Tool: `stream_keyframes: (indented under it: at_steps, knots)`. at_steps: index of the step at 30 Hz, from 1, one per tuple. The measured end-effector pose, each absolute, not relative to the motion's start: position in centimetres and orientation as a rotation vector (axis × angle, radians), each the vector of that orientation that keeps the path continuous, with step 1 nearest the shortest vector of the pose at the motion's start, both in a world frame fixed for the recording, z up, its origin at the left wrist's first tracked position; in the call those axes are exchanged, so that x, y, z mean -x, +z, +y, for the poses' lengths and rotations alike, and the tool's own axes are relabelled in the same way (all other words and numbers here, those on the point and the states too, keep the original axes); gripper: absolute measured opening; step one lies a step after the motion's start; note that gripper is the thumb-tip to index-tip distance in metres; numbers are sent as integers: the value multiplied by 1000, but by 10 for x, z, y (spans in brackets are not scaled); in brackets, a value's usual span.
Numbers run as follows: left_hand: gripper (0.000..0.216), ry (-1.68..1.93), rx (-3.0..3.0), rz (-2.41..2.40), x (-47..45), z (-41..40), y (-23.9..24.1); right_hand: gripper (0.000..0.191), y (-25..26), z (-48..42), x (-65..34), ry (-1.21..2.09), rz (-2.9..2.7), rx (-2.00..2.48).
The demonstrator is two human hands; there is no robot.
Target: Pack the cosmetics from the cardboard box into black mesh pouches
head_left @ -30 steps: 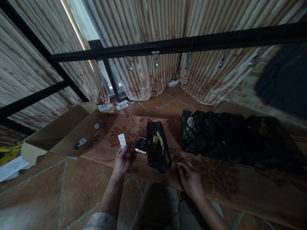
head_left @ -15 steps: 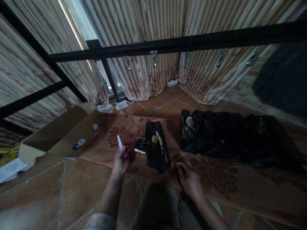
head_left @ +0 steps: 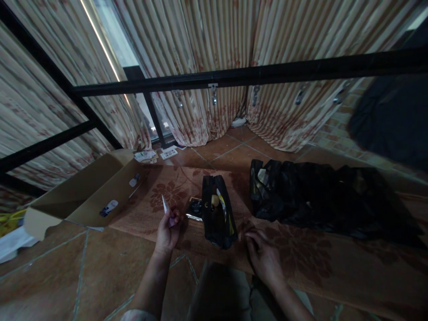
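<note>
My left hand (head_left: 168, 232) is closed round a small white tube with a purple cap (head_left: 166, 206), held upright and seen edge-on above the patterned rug (head_left: 294, 254). Just to its right stands an open black pouch (head_left: 217, 211) with a yellow item showing inside. A small dark flat object (head_left: 195, 207) lies between the hand and the pouch. My right hand (head_left: 262, 254) rests palm down on the rug to the pouch's right, fingers loosely curled, holding nothing that I can see.
An open cardboard box (head_left: 83, 191) lies on the tile floor at the left. A heap of black bags (head_left: 321, 198) lies right of the pouch. A black metal bar (head_left: 254, 73) crosses in front of striped curtains (head_left: 214, 40). Papers (head_left: 157, 154) lie by the window.
My left hand has turned the tube so that its flat face now shows edge-on. The view has tilted up a little. My right hand has stayed on the rug.
</note>
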State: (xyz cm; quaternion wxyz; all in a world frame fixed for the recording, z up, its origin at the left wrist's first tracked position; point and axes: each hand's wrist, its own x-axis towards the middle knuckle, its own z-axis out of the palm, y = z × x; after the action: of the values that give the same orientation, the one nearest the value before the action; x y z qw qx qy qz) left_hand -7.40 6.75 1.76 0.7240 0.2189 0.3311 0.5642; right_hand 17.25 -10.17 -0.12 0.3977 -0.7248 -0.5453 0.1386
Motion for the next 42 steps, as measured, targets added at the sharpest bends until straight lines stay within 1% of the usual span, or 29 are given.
stream_keyframes:
  at_steps: [8,15,18,24,29,35,42]
  knots:
    - [19,1240,-491,685,74,66,21,25,-3,-102,-172,334,-1372,1854]
    - [37,1278,-460,707,75,67,22,24,-5,-102,-172,369,-1373,1836]
    - [40,1273,-448,711,76,69,21,24,-4,-102,-172,373,-1367,1833]
    - [29,1241,-398,708,74,69,24,23,-2,-102,-173,369,-1376,1826]
    - [25,1228,-389,724,72,68,27,22,-2,-102,-173,366,-1372,1847]
    - [13,1228,-386,741,72,69,24,24,-4,-101,-173,349,-1378,1834]
    - [12,1227,-389,747,71,68,24,23,-4,-102,-173,363,-1377,1854]
